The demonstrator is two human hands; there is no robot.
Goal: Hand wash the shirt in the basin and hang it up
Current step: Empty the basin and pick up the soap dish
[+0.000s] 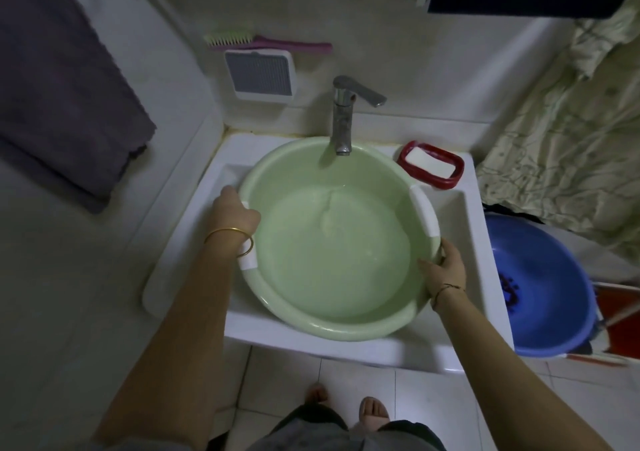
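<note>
Green basin (294,326), set beneath the tap (343,121) to fill, steadied by our left hand (239,215) and right hand (445,267), fingers curled round opposite rims; shirt unseen, perhaps within the blue tub (554,343), right.

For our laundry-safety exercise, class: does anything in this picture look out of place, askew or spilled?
Nothing looks spilled or broken. One oddity: the green basin in the sink holds only cloudy water, no shirt, while the left hand and right hand grip its rim.
</note>
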